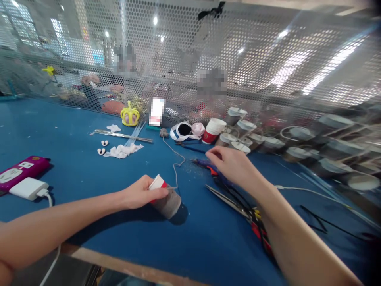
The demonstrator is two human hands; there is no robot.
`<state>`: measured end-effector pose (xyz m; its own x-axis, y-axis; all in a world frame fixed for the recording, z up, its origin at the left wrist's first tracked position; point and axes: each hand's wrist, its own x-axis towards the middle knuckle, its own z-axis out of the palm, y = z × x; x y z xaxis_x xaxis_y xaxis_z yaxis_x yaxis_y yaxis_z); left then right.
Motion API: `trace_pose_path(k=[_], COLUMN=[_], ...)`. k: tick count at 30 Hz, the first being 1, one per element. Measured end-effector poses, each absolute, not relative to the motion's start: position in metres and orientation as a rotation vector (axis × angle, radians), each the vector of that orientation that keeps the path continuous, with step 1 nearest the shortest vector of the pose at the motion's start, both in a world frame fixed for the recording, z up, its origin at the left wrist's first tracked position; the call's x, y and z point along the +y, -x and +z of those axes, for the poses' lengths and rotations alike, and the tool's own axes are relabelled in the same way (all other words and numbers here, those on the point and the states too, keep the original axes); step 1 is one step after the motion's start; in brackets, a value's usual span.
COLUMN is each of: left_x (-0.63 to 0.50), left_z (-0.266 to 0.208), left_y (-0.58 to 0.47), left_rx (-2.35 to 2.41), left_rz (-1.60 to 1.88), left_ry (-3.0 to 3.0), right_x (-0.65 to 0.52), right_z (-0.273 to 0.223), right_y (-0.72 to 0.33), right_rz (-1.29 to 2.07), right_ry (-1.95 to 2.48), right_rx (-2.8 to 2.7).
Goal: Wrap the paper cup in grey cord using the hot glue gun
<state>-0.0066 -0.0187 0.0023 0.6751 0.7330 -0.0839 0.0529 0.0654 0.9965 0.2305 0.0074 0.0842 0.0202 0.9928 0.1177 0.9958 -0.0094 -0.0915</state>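
Head view: left grip (138, 193) clamps a red-and-white paper cup wrapped in grey yarn (169, 203); right grip (235, 163), at two o'clock, pinched together, contents unclear.

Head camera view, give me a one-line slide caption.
Left hand gripping a partly gray paper cup with trailing gray cord; right hand near red-handled tools.

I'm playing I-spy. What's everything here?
Held cup: one, white, red, grey, front
Thread ball: one, grey, back
Crown: one, yellow, back
Lit screen: one, white, back
Ribbon: one, white, back
Cup stack: one, red, white, back
Other cups: many, grey, right
Scissors: one, red handles, right
Rods: several, silvery, left
Scraps: several, white, left
Power strip: one, purple, left
Adapter: one, white, left
Table: one, blue, below
Mesh: one, grey, behind
Left hand: one, front
Right hand: one, right
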Motion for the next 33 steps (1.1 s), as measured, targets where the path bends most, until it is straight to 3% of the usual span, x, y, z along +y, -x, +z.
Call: trace_pose_path(k=[14, 33], left_x=[-0.018, -0.016], left_z=[0.009, 0.003], left_y=[0.007, 0.007], left_rx=[0.903, 0.954], left_rz=[0.698, 0.696], left_ry=[-1.471, -1.549], right_x=[0.022, 0.028], right_z=[0.032, 0.032], right_y=[-0.263, -0.281], right_rz=[-0.092, 0.462], right_ry=[2.672, 2.632], right_rx=[-1.963, -1.668])
